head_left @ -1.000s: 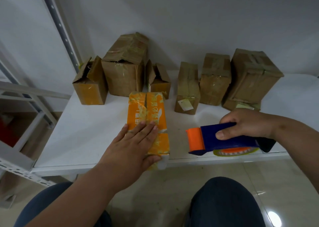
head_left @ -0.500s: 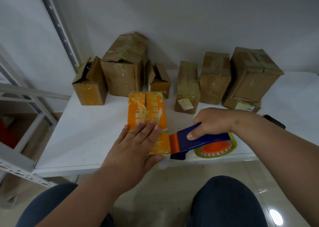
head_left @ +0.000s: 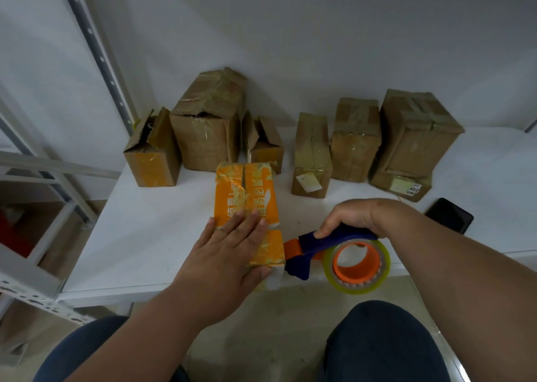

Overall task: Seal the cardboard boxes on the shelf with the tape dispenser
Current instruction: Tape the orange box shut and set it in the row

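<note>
- White shelf [head_left: 151,236] against a grey wall held the orange box [head_left: 247,195] at its front edge.
- Left hand [head_left: 229,251] pressed flat on it, fingers straight.
- Right hand [head_left: 354,216] gripped the tape dispenser [head_left: 334,251], now touching the box's near right corner after moving left.
- Brown boxes [head_left: 354,140] stood behind.
- Phone [head_left: 449,215] was partly hidden by the forearm.

Head view looks down, close, over the shelf [head_left: 162,236], edges seemingly warped.

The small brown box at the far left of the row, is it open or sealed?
Open. The small brown box has its top flaps standing up and apart.
</note>
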`<action>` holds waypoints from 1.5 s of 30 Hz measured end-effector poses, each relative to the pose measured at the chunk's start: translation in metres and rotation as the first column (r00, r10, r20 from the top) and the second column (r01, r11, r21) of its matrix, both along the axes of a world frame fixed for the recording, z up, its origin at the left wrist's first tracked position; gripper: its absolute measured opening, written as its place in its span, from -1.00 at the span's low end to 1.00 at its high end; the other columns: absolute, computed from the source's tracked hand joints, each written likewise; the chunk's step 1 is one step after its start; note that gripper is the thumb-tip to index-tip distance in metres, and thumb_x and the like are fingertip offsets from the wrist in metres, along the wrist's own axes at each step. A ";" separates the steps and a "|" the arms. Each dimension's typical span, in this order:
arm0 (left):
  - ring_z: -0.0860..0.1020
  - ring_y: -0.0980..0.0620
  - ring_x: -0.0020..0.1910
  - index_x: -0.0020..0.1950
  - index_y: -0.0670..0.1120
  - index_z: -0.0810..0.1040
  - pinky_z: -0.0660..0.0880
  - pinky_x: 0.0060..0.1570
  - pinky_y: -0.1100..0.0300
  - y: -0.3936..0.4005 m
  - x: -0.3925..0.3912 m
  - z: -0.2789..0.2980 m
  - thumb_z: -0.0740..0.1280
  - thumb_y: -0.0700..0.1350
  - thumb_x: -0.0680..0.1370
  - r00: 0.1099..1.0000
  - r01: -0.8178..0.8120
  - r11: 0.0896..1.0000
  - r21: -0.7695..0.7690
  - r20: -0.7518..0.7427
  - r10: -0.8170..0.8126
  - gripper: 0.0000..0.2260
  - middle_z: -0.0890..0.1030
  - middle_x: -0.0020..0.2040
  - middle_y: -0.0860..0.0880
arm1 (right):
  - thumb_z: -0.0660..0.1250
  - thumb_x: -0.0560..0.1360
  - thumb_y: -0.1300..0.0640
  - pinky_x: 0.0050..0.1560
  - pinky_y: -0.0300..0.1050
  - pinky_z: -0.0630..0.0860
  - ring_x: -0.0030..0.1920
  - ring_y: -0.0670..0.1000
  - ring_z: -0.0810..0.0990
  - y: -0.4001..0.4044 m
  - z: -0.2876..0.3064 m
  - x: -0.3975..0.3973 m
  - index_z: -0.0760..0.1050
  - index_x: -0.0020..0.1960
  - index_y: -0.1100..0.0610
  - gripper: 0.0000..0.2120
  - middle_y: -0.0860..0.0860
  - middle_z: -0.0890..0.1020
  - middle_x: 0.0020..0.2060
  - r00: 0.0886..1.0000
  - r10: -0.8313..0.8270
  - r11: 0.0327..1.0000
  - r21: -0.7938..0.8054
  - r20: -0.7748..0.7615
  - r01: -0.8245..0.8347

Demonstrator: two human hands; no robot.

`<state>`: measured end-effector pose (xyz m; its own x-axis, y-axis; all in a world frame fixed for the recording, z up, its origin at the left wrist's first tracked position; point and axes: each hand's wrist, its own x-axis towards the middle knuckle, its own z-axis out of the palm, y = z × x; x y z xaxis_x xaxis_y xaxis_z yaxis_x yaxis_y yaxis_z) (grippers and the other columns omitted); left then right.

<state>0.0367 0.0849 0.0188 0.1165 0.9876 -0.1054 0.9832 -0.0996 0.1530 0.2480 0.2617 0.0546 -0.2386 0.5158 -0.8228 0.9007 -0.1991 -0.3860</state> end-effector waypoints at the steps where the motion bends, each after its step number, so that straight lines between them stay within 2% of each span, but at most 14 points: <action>1: -0.43 0.16 0.47 0.42 0.24 -0.49 -0.40 0.44 0.05 0.000 0.000 0.002 -0.35 0.43 0.41 1.000 -0.005 1.000 0.004 0.009 0.005 -0.35 -0.44 0.47 0.24 | 0.48 0.37 -0.02 -0.24 -0.18 0.49 -0.29 0.00 0.60 -0.001 -0.002 0.001 0.62 -0.07 0.16 -0.73 0.06 0.67 -0.26 1.000 0.005 1.000 0.029 0.007 -0.005; 5: -0.22 0.16 0.55 0.58 0.17 -0.12 -0.23 0.52 0.00 0.002 0.011 0.016 -0.13 0.51 0.42 0.991 -0.119 0.993 0.005 0.066 0.119 -0.20 -0.16 0.58 0.22 | 0.50 0.32 -0.13 -0.14 -0.14 0.47 -0.17 0.03 0.61 -0.006 -0.008 0.003 0.60 -0.06 0.11 -0.65 0.07 0.66 -0.13 0.993 0.102 0.972 0.206 0.063 -0.113; 10: 0.02 0.04 0.56 0.47 0.10 0.18 -0.02 0.51 -0.19 0.009 0.044 0.024 0.09 0.49 0.43 0.960 -0.277 0.959 0.059 0.069 0.273 -0.27 0.13 0.55 0.12 | 0.46 0.35 -0.21 -0.22 -0.17 0.46 -0.21 0.00 0.61 -0.009 0.010 0.000 0.56 -0.16 0.09 -0.63 0.03 0.63 -0.21 0.977 0.200 0.914 0.344 0.077 -0.215; 14: 0.02 0.03 0.56 0.50 0.11 0.10 -0.02 0.50 -0.20 0.002 0.040 0.025 0.14 0.28 0.54 0.965 -0.257 0.961 0.105 0.083 0.249 -0.41 0.11 0.55 0.12 | 0.42 0.39 -0.23 -0.28 -0.21 0.42 -0.19 -0.01 0.59 -0.012 0.022 0.013 0.57 -0.09 0.12 -0.60 0.03 0.61 -0.16 0.960 0.237 0.866 0.414 0.151 -0.279; 20: 0.09 0.02 0.53 0.57 0.17 -0.04 0.03 0.51 0.08 -0.023 -0.015 0.032 0.31 -0.10 0.49 0.990 -0.139 0.989 0.046 -0.016 0.140 -0.23 0.00 0.57 0.13 | 0.36 0.44 -0.24 -0.25 -0.24 0.45 -0.18 -0.03 0.61 -0.023 0.028 0.044 0.58 -0.06 0.12 -0.59 0.03 0.64 -0.14 0.975 0.174 0.855 0.471 0.135 -0.218; 26: -0.08 0.01 0.57 0.56 0.22 -0.23 -0.10 0.53 -0.01 -0.019 -0.034 0.029 0.27 -0.07 0.57 0.957 -0.259 0.962 0.083 -0.110 0.267 -0.22 -0.20 0.59 0.12 | 0.36 0.42 -0.27 -0.28 -0.20 0.43 -0.22 -0.03 0.60 -0.025 0.028 0.040 0.56 -0.15 0.08 -0.61 0.02 0.62 -0.22 0.978 0.094 0.795 0.578 0.187 -0.187; 29: -0.12 0.00 0.57 0.56 0.20 -0.24 -0.17 0.53 -0.09 -0.015 -0.023 0.014 0.16 0.04 0.61 0.960 -0.256 0.962 0.093 -0.090 0.264 -0.31 -0.16 0.59 0.15 | 0.33 0.41 -0.32 -0.22 -0.11 0.46 -0.21 0.00 0.59 -0.025 0.027 0.027 0.54 -0.15 0.07 -0.57 0.03 0.61 -0.23 0.972 0.071 0.728 0.655 0.225 -0.205; 31: 0.03 0.00 0.56 0.57 0.22 -0.04 -0.06 0.53 -0.10 -0.013 -0.024 0.008 0.16 0.10 0.62 0.963 -0.251 0.950 0.184 -0.053 0.264 -0.42 0.04 0.59 0.16 | 0.31 0.41 -0.33 -0.24 -0.10 0.45 -0.23 0.01 0.59 -0.026 0.026 0.018 0.52 -0.16 0.07 -0.56 0.04 0.60 -0.25 0.974 0.065 0.691 0.694 0.218 -0.202; 33: 0.29 -0.02 0.48 0.51 0.21 0.26 0.17 0.46 -0.12 -0.014 -0.030 0.010 0.31 0.02 0.57 0.976 -0.202 0.949 0.241 -0.030 0.215 -0.48 0.32 0.50 0.13 | 0.30 0.42 -0.32 -0.24 -0.09 0.46 -0.25 0.00 0.59 -0.029 0.025 0.009 0.53 -0.16 0.07 -0.56 0.04 0.61 -0.26 0.975 0.078 0.676 0.708 0.209 -0.206; 35: 0.46 -0.04 0.37 0.40 0.15 0.46 0.34 0.34 -0.15 -0.013 -0.042 0.010 0.53 -0.11 0.39 0.988 -0.128 0.966 0.227 -0.051 0.143 -0.40 0.50 0.38 0.09 | 0.31 0.41 -0.32 -0.23 -0.09 0.49 -0.27 0.00 0.60 -0.031 0.025 0.004 0.54 -0.15 0.09 -0.55 0.04 0.62 -0.28 0.974 0.095 0.671 0.710 0.203 -0.214; 37: 0.53 -0.04 0.29 0.30 0.12 0.53 0.39 0.28 -0.19 -0.010 -0.058 0.008 0.57 -0.29 0.22 0.994 -0.055 0.969 0.242 -0.081 0.076 -0.30 0.57 0.30 0.06 | 0.31 0.41 -0.33 -0.24 -0.09 0.48 -0.28 0.00 0.60 -0.032 0.026 0.002 0.55 -0.15 0.10 -0.54 0.05 0.62 -0.28 0.973 0.107 0.672 0.707 0.203 -0.221; 40: 0.44 -0.04 0.39 0.37 0.08 0.43 0.19 0.43 -0.12 -0.007 -0.065 0.023 0.40 -0.38 0.29 0.991 -0.132 0.966 0.223 0.004 0.134 -0.30 0.48 0.39 0.03 | 0.32 0.41 -0.32 -0.25 -0.11 0.46 -0.28 -0.01 0.59 -0.033 0.027 0.005 0.56 -0.17 0.10 -0.54 0.05 0.62 -0.28 0.974 0.106 0.684 0.696 0.202 -0.219; 42: 0.15 0.00 0.53 0.56 0.09 0.12 -0.02 0.50 -0.02 -0.003 -0.056 0.027 0.31 -0.26 0.45 0.984 -0.176 0.974 0.145 0.061 0.168 -0.27 0.17 0.56 0.07 | 0.32 0.41 -0.33 -0.26 -0.12 0.44 -0.28 -0.03 0.58 -0.033 0.025 0.006 0.55 -0.19 0.08 -0.55 0.03 0.61 -0.29 0.973 0.100 0.681 0.699 0.208 -0.220; 45: -0.21 0.06 0.56 0.55 0.15 -0.30 -0.22 0.50 -0.18 0.005 -0.030 0.032 0.30 -0.02 0.52 0.997 -0.071 0.994 -0.086 -0.042 0.068 -0.14 -0.26 0.56 0.17 | 0.33 0.40 -0.33 -0.26 -0.12 0.46 -0.29 -0.04 0.58 -0.034 0.020 0.006 0.55 -0.19 0.07 -0.56 0.01 0.61 -0.30 0.974 0.092 0.684 0.698 0.205 -0.211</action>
